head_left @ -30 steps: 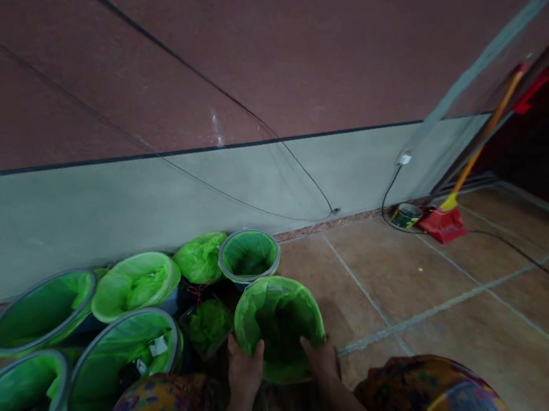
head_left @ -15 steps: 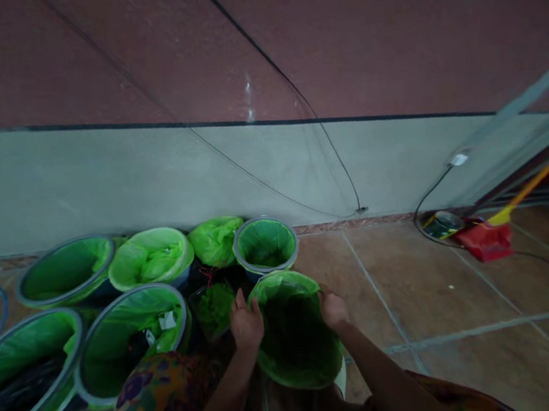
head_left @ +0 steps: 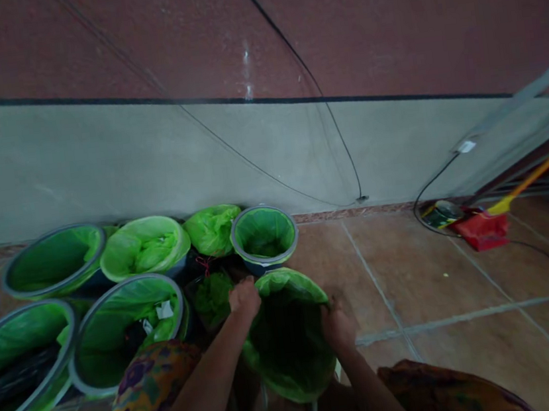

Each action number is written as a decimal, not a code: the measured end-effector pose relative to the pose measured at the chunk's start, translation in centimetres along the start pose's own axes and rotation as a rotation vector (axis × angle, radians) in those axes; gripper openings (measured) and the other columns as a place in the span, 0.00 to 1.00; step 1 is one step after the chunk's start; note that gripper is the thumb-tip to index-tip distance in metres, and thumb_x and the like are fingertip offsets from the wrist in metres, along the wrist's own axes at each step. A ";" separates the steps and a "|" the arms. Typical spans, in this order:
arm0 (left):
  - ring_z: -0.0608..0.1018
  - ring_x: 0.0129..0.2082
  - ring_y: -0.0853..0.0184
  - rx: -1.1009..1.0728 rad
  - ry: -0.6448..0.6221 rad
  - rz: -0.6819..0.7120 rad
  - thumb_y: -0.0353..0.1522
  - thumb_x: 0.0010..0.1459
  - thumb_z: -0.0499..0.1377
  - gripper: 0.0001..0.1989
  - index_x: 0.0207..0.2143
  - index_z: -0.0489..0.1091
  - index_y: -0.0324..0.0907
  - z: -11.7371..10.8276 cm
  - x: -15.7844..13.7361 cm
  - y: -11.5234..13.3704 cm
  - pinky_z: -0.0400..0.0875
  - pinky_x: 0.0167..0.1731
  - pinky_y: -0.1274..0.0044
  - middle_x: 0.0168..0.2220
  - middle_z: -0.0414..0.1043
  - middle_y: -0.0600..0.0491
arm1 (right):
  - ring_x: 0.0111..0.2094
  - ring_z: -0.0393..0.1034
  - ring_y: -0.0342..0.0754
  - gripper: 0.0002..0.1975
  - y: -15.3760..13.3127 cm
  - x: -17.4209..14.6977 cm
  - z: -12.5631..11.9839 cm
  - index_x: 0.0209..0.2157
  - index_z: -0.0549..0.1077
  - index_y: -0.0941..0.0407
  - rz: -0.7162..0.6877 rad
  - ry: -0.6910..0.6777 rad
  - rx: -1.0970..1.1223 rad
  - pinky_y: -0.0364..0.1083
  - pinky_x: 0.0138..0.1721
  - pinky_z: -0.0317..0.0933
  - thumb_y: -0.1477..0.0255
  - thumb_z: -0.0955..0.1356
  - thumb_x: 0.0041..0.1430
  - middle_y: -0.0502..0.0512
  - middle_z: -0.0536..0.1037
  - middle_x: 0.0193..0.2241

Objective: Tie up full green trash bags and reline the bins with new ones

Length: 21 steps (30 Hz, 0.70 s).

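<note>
1. Left hand (head_left: pixel 244 298) pinches the far-left rim of the thin bright-green plastic bin liner (head_left: pixel 291 343), fingers curled over the edge.
2. Right hand (head_left: pixel 338 326) is closed on the right rim, knuckles up.
3. The liner sits in a small round bin on the brown tiled floor (head_left: pixel 414 282), just in front of the person's knees.
4. It looks light, soft and slippery, likely to tear; the folded rim seems the surest hold.
5. Both forearms reach forward and down, left stretched farther.
6. Grey-rimmed round bins with green liners (head_left: pixel 124 330) crowd the left, by the grey wall (head_left: pixel 99 167).
</note>
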<state>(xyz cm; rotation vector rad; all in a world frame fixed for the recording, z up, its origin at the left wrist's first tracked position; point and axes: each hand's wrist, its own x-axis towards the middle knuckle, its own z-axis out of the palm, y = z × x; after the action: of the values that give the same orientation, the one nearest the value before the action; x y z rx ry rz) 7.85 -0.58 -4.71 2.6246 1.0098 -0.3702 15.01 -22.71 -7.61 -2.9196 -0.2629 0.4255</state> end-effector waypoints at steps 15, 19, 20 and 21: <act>0.77 0.47 0.64 0.032 -0.078 0.383 0.25 0.60 0.47 0.16 0.46 0.70 0.42 -0.1 3.1 3.5 0.68 0.49 0.74 0.45 0.77 0.48 | 0.42 0.73 0.50 0.16 -6.2 7.3 -1.5 0.44 0.74 0.57 -0.552 -0.252 0.094 0.42 0.42 0.61 0.64 0.61 0.63 0.59 0.80 0.40; 0.77 0.47 0.62 0.063 -0.085 0.348 0.25 0.60 0.48 0.16 0.47 0.69 0.41 -0.1 3.2 3.6 0.69 0.48 0.74 0.44 0.77 0.46 | 0.43 0.73 0.50 0.15 -6.0 7.4 -1.3 0.43 0.74 0.56 -0.519 -0.259 0.039 0.42 0.42 0.61 0.62 0.62 0.62 0.59 0.80 0.41; 0.77 0.47 0.62 0.066 -0.083 0.343 0.25 0.60 0.48 0.15 0.47 0.69 0.40 -0.2 3.1 3.6 0.69 0.48 0.73 0.45 0.76 0.45 | 0.43 0.73 0.50 0.15 -6.1 7.3 -1.5 0.43 0.74 0.56 -0.518 -0.269 0.028 0.42 0.42 0.62 0.63 0.62 0.62 0.59 0.80 0.41; 0.77 0.47 0.61 0.071 -0.079 0.338 0.25 0.60 0.49 0.16 0.48 0.68 0.39 -0.5 3.0 3.6 0.69 0.49 0.72 0.46 0.76 0.44 | 0.44 0.73 0.49 0.15 -6.2 7.1 -1.8 0.44 0.74 0.57 -0.518 -0.267 0.023 0.42 0.43 0.62 0.64 0.61 0.63 0.59 0.80 0.42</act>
<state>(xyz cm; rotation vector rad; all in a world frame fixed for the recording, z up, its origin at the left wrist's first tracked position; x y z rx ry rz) 12.57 -1.15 -4.64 2.7529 0.5217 -0.4296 21.38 -15.55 -6.54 -2.6210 -1.0089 0.7126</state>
